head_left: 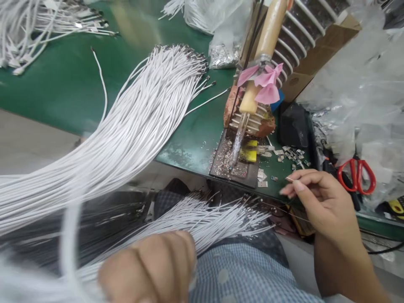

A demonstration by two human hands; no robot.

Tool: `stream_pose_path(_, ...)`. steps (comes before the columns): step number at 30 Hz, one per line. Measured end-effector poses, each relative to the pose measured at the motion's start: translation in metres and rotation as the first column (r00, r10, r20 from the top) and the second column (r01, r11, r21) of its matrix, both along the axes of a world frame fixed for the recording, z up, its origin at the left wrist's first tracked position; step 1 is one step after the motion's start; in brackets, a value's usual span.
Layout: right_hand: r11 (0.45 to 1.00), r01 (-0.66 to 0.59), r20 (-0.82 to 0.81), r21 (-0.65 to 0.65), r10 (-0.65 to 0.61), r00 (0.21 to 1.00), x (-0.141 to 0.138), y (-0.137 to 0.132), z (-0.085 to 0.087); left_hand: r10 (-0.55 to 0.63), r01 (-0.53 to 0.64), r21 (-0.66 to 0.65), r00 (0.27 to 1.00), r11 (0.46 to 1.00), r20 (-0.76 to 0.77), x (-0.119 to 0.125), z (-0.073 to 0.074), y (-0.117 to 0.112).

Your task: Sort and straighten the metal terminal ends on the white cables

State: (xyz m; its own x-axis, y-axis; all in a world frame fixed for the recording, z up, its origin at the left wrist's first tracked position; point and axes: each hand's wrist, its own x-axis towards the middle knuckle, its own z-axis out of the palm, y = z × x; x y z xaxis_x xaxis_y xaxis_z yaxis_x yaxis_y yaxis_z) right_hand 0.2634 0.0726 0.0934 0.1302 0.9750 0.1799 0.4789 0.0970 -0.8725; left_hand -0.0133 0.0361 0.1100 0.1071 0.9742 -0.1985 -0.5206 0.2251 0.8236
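My left hand (151,269) is at the bottom, fingers curled into a fist; what is inside it is hidden. Close beside it, a blurred white cable (71,240) loops upward. Under and beyond this fist, a bundle of white cables (214,223) lies across the checked cloth (243,269) on my lap. My right hand (328,206), at the table's front edge, pinches a thin solder wire (291,180) between thumb and fingers. Left of that hand are small metal connectors (262,184) and a soldering iron (252,97) with a wooden handle, its tip pointing down over a dark, solder-spattered pad (221,162).
A large bundle of white cables (151,105) hangs over the green table's (189,147) edge. More cables (28,29) lie far left. A bag of metal parts (224,52) stands behind the iron. Red-handled scissors (356,176) and plastic bags (356,92) are at the right.
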Motion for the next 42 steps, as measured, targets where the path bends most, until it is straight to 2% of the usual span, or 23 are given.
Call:
stream_pose_path(2,1.0,0.011,0.03,-0.025,-0.011,0.999,0.001,0.002,0.0,0.109,-0.096,0.191,0.992,0.977,-0.056,0.003,0.0,0.006)
stream_pose_path(3,1.0,0.01,0.106,-0.028,-0.007,0.994,0.002,0.003,0.0,0.145,-0.127,0.212,0.987,0.969,-0.071,0.008,-0.001,0.01)
stream_pose_path(4,1.0,0.002,0.202,-0.016,0.001,0.979,0.003,0.005,0.0,0.169,-0.156,0.161,0.983,0.975,-0.068,0.013,-0.003,0.015)
stream_pose_path(5,1.0,-0.021,0.302,0.008,0.018,0.953,0.004,0.007,-0.001,0.194,-0.193,0.035,0.98,0.981,-0.052,0.019,-0.006,0.021)
stream_pose_path(7,0.992,-0.108,0.462,0.058,0.069,0.884,0.007,0.01,-0.003,0.121,-0.117,-0.104,0.992,0.988,0.028,0.029,-0.016,0.031)
stream_pose_path(9,0.975,-0.202,0.551,0.094,0.118,0.826,0.01,0.013,-0.005,0.055,-0.045,-0.165,0.997,0.985,0.058,0.033,-0.025,0.039)
stream_pose_path(13,0.951,-0.298,0.648,0.087,0.173,0.742,0.013,0.015,-0.009,0.029,-0.019,-0.207,0.999,0.978,0.046,0.032,-0.034,0.043)
stream_pose_path(17,0.949,-0.308,0.735,0.07,0.159,0.659,0.013,0.018,-0.012,-0.009,0.006,-0.2,1.0,0.98,-0.012,0.033,-0.035,0.041)
stream_pose_path(20,0.952,-0.296,0.762,0.076,0.136,0.633,0.012,0.021,-0.013,-0.04,0.032,-0.179,0.998,0.983,-0.043,0.034,-0.036,0.04)
stream_pose_path(23,0.962,-0.263,0.73,0.069,0.131,0.671,0.01,0.022,-0.01,-0.07,0.057,-0.178,0.995,0.982,-0.068,0.035,-0.037,0.038)
stream_pose_path(25,0.971,-0.222,0.659,0.091,0.108,0.744,0.005,0.019,-0.005,-0.08,0.06,-0.193,0.992,0.979,-0.094,0.035,-0.037,0.036)
stream_pose_path(27,0.977,-0.187,0.514,0.106,0.107,0.851,-0.004,0.014,0.001,-0.11,0.086,-0.196,0.987,0.977,-0.118,0.035,-0.035,0.035)
stream_pose_path(29,0.972,-0.225,0.294,0.071,0.195,0.936,-0.018,0.007,0.006,-0.159,0.134,-0.186,0.98,0.973,-0.123,0.035,-0.034,0.034)
stream_pose_path(30,0.961,-0.274,0.188,0.049,0.26,0.947,-0.025,0.004,0.007,-0.184,0.162,-0.173,0.976,0.971,-0.119,0.035,-0.033,0.033)
stream_pose_path(33,0.914,-0.405,0.012,-0.014,0.405,0.914,-0.048,0.001,0.008,-0.224,0.208,-0.133,0.968,0.969,-0.115,0.035,-0.03,0.03)
stream_pose_path(37,0.869,-0.493,-0.025,-0.041,0.493,0.87,-0.066,0.004,0.007,-0.216,0.199,-0.12,0.966,0.973,-0.145,0.033,-0.031,0.027)
stream_pose_path(42,0.838,-0.544,-0.057,-0.039,0.541,0.839,-0.071,0.007,0.006,-0.205,0.189,-0.113,0.966,0.976,-0.157,0.032,-0.034,0.028)
